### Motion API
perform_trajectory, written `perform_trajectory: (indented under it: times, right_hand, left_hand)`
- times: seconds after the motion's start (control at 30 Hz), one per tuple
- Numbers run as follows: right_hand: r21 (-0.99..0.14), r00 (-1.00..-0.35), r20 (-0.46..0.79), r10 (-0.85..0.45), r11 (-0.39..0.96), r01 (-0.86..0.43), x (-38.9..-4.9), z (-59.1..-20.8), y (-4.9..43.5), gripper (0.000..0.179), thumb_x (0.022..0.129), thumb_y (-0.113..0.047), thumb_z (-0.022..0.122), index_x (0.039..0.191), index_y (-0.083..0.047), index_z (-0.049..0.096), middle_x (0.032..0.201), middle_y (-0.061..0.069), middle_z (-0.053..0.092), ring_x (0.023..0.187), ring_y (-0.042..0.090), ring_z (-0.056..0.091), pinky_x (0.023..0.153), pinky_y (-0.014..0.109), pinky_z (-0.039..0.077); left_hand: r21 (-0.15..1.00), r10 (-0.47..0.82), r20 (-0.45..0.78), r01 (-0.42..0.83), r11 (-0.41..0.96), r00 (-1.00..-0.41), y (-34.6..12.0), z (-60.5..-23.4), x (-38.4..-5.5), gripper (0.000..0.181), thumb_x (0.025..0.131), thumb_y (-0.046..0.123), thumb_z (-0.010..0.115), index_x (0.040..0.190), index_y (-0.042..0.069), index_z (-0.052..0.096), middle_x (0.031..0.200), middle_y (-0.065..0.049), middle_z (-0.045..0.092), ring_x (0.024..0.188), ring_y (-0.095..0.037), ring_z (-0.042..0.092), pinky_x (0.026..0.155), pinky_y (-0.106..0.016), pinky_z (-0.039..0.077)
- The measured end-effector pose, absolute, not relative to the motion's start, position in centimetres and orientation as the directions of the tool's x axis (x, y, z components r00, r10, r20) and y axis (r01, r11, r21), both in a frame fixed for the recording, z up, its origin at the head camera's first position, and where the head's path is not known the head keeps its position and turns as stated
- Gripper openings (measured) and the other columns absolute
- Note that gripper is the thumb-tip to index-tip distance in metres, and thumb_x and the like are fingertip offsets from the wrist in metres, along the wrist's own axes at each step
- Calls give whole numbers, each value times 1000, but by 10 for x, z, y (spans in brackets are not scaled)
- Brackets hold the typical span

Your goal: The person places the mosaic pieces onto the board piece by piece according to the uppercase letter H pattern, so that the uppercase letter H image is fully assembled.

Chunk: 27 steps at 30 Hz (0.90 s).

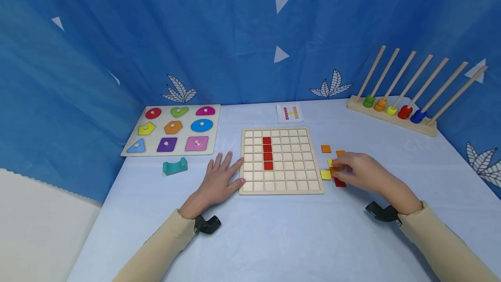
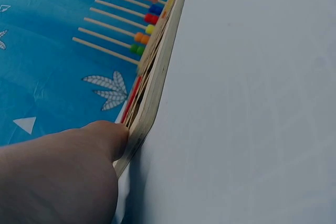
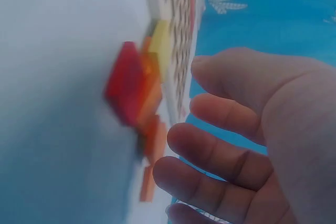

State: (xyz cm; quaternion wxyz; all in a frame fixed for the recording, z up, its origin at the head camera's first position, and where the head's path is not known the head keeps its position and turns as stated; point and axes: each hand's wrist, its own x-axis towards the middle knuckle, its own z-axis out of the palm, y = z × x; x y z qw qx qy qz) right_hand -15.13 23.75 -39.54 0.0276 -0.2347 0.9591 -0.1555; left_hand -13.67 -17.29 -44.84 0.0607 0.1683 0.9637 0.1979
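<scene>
A wooden grid board (image 1: 290,164) lies flat on the table, with a short column of several red square tiles (image 1: 268,156) in its third column. My left hand (image 1: 220,179) has its fingers spread, the thumb and index finger touching the board's left edge. Right of the board, my right hand (image 1: 364,172) hovers at a loose group of tiles, fingers slightly bent. In the right wrist view nothing shows between its thumb and fingers. The group has yellow tiles (image 1: 325,175), a red tile (image 3: 126,85) and orange tiles (image 1: 325,149); some are partly covered by the fingers in the head view.
Behind the board lies a small pattern card (image 1: 289,112). A knobbed shape puzzle (image 1: 182,138) is at the back left, with a teal curved block (image 1: 175,166) before it. A wooden peg stand (image 1: 393,116) with coloured beads is at the back right, against a blue curtain (image 1: 235,34).
</scene>
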Motion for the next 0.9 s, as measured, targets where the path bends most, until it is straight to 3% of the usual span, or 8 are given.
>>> perform_trajectory:
  times: [0.4,0.9]
  right_hand:
    - [-307,-892,3,-452,848,-431,-143,-411,255,14,79,-23,87,88,-17,78,83,-8,70,74,8,56,73,31,56]
    - [-328,-910,-39,-412,866,-378,-141,-415,252,24,76,-26,89,96,-17,79,82,-8,64,75,10,50,65,23,46]
  left_hand:
    - [408,347,-62,294,865,-936,-172,-446,-137,67,100,45,58,158,19,39,169,-22,21,157,-51,7,122,-72,8]
    - [407,352,-68,297,864,-933,-172,-445,-136,67,100,46,56,159,18,38,169,-22,19,157,-51,5,121,-73,7]
